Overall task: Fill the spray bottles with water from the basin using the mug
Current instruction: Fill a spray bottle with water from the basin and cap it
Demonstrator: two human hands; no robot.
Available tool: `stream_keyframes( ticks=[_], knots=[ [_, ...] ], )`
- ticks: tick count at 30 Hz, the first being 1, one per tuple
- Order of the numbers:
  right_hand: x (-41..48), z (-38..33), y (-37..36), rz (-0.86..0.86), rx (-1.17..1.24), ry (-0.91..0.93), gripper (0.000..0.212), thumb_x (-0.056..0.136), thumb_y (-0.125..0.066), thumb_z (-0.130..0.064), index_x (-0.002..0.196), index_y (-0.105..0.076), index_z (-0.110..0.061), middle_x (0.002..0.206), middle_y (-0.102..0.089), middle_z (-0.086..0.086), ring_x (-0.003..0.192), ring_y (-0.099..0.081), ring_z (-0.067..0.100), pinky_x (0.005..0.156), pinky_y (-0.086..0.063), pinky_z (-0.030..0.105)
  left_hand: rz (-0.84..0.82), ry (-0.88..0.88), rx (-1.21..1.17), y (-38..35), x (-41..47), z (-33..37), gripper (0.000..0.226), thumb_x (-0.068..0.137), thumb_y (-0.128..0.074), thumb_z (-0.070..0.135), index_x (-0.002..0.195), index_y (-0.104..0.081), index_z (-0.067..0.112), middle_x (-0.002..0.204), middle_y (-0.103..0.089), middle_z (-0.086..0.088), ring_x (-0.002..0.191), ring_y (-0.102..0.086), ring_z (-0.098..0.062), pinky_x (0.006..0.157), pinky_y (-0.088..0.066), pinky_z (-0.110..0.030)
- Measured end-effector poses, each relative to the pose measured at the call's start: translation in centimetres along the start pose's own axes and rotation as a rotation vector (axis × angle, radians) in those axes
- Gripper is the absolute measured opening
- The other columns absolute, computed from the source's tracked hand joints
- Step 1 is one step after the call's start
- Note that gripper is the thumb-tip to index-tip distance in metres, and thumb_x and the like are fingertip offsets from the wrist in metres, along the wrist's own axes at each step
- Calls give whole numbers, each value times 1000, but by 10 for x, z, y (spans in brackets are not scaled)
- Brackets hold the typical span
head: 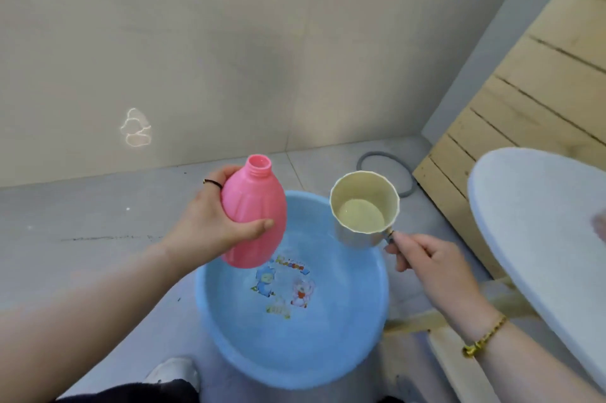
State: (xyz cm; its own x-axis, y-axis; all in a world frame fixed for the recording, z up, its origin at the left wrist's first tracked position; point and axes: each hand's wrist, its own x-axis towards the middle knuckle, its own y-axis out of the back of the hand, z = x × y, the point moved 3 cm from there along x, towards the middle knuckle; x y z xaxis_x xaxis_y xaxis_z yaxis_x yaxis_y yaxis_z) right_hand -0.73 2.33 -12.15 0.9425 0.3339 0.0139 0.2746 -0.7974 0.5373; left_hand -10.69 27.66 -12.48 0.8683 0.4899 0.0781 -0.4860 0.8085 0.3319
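A pink spray bottle (254,212) without its cap is tilted slightly to the right above the blue basin (373,310); my left hand (213,222) grips its body. A pale yellow mug (364,202) holding some water hangs over the basin's far right rim, to the right of the bottle's open neck and apart from it. My right hand (426,258) grips the mug's handle. The basin stands on the floor with water in it and cartoon pictures on its bottom.
A white round tabletop (537,225) juts in at the right, with wooden slats (531,100) behind it. A grey ring (406,186) lies on the floor behind the mug. A white shoe (173,370) is near the basin's front left. A beige wall rises behind.
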Motion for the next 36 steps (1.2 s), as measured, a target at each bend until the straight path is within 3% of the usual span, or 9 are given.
stream_keyframes(
  ticks=[3, 6, 9, 13, 17, 22, 28, 32, 36],
  knots=[
    [-22, -27, 41, 133, 95, 2, 32, 90, -52, -16, 62, -62, -6, 47, -51, -5, 43, -48, -5, 46, -35, 5, 34, -29, -38, -8, -13, 39, 84, 33, -76, 44, 106, -37, 32, 88, -46, 22, 77, -49, 4, 58, -37, -5],
    [-43, -42, 82, 276, 144, -1, 36, 92, -50, -20, 66, -63, 3, 39, -54, -11, 43, -50, -8, 45, -35, 4, 57, -21, -121, -24, -31, 69, 89, 23, -67, 50, 105, -37, 30, 87, -45, 21, 77, -50, 1, 70, -40, -22],
    [-64, -45, 117, 390, 172, -21, 38, 92, -49, -24, 61, -60, -4, 38, -52, -13, 41, -47, -6, 51, -36, 14, 14, -11, -125, -41, -53, 91, 74, 51, -84, 24, 109, -38, 26, 86, -44, 18, 87, -51, -19, 78, -37, -28],
    [-75, -36, 144, 480, 226, -109, 38, 91, -49, -27, 56, -56, -13, 36, -47, -10, 35, -43, -4, 50, -29, 22, -29, -7, -71, -55, -66, 98, 69, 63, -81, 12, 118, -40, 23, 100, -48, 3, 90, -46, -19, 76, -34, -26],
    [-87, -21, 162, 571, 189, -173, 41, 92, -49, -26, 54, -53, -13, 35, -45, -8, 43, -42, 9, 48, -26, 24, -72, -13, -62, -64, -72, 103, 63, 66, -78, 9, 109, -36, 26, 104, -45, 2, 90, -46, -19, 76, -34, -26],
    [-89, -9, 167, 567, 177, -249, 40, 93, -47, -25, 56, -50, -10, 52, -43, 4, 45, -39, 13, 43, -30, 23, -85, -16, -30, -69, -73, 105, 69, 65, -78, 8, 123, -41, 15, 105, -46, 0, 91, -46, -20, 77, -35, -27],
    [-92, 4, 169, 513, 170, -295, 38, 91, -50, -31, 63, -48, -6, 60, -44, 9, 58, -39, 23, 52, -33, 27, -109, -29, -83, -83, -76, 116, 67, 61, -83, 12, 108, -38, 26, 96, -48, 6, 91, -48, -20, 77, -37, -28],
    [-103, 2, 192, 515, 168, -291, 28, 85, -59, -35, 71, -53, -12, 68, -51, 1, 60, -46, 14, 53, -37, 26, -167, -60, -61, -103, -86, 132, 62, 65, -78, 8, 106, -36, 27, 99, -48, 4, 90, -47, -19, 75, -36, -27],
    [-128, 7, 232, 526, -67, -234, 19, 86, -61, -27, 88, -58, -8, 81, -56, 2, 73, -49, 15, 60, -36, 24, -262, -95, -83, -130, -97, 152, 61, 65, -78, 6, 106, -38, 26, 99, -48, 3, 89, -48, -19, 68, -35, -23]
  ],
)
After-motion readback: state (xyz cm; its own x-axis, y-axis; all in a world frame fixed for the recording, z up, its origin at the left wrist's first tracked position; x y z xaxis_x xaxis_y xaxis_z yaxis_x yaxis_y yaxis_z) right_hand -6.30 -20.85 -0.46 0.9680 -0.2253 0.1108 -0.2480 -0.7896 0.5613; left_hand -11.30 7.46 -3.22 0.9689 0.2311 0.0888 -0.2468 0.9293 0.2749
